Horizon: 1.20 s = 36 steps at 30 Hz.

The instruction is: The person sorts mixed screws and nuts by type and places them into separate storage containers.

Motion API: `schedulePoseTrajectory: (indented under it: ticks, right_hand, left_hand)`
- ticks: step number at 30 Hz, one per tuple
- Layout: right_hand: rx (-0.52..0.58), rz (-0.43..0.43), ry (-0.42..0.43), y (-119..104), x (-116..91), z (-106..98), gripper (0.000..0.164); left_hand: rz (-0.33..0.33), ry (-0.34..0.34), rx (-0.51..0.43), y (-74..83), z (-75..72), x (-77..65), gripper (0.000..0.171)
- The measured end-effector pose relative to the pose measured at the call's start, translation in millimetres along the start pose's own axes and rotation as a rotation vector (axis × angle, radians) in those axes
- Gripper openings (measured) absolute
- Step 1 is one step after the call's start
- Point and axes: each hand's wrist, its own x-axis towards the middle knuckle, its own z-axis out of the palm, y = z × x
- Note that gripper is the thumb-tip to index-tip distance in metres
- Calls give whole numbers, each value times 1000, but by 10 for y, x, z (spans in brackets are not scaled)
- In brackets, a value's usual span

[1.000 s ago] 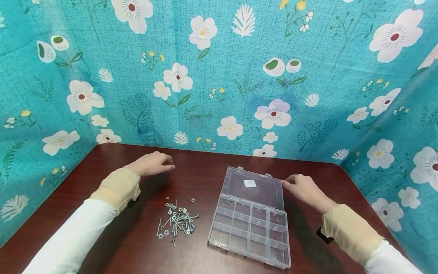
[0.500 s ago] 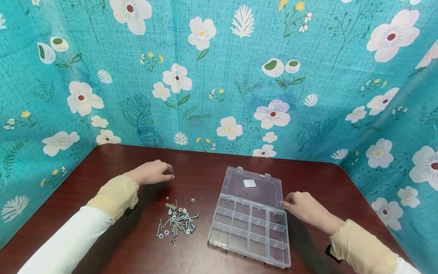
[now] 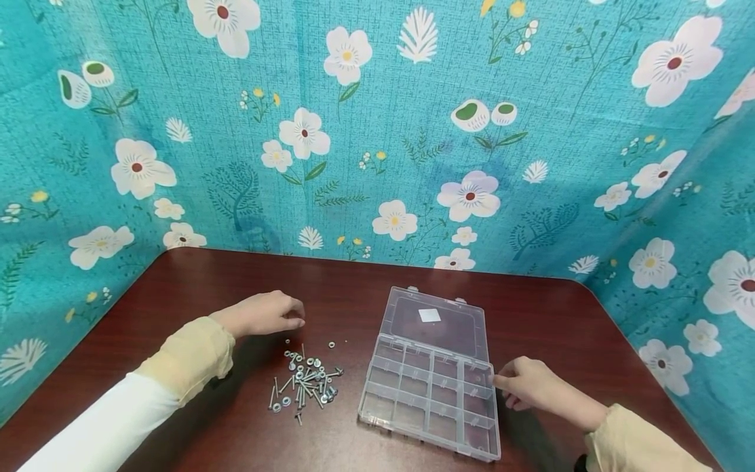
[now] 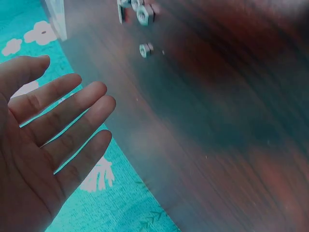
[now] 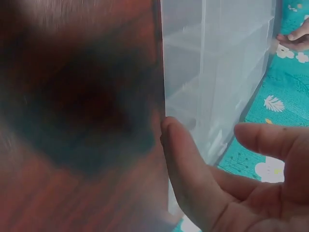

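My left hand (image 3: 265, 313) hovers over the table just behind a loose pile of metal bolts (image 3: 303, 391) and nuts (image 3: 276, 407). In the left wrist view its fingers (image 4: 79, 116) are spread and relaxed, holding nothing; a nut (image 4: 144, 50) lies some way off. A clear plastic compartment box (image 3: 425, 440) lies with its lid (image 3: 407, 321) folded back. At the box's right side is my right hand (image 3: 533, 385), fingertips at the outer wall. The right wrist view shows a finger (image 5: 181, 154) against that wall and the thumb apart; nothing is gripped.
The dark red-brown table (image 3: 224, 432) ends at a blue flowered curtain (image 3: 366, 144) behind and at both sides. A small white square (image 3: 430, 315) shows on the lid. Dividers split the box into several compartments.
My right hand has slid toward me along the box's right side, from the lid to the compartments. My left hand has come slightly nearer the pile. The box has stayed put.
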Motion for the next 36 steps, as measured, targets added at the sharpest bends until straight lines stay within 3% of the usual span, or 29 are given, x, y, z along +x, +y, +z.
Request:
schedulePoseTrajectory:
  ticks: [7, 16, 26, 36]
  right_hand:
    - [188, 28, -81, 68, -60, 85, 30]
    - [349, 40, -198, 105, -138, 169, 30]
    - [439, 100, -136, 111, -149, 252, 30]
    - [497, 93, -148, 156, -163, 271, 30]
  left_hand:
    - [26, -19, -56, 114, 46, -22, 16]
    - [122, -47, -94, 222, 109, 33, 16]
    - [190, -37, -86, 379, 174, 159, 14]
    - [144, -36, -49, 425, 367, 315, 6]
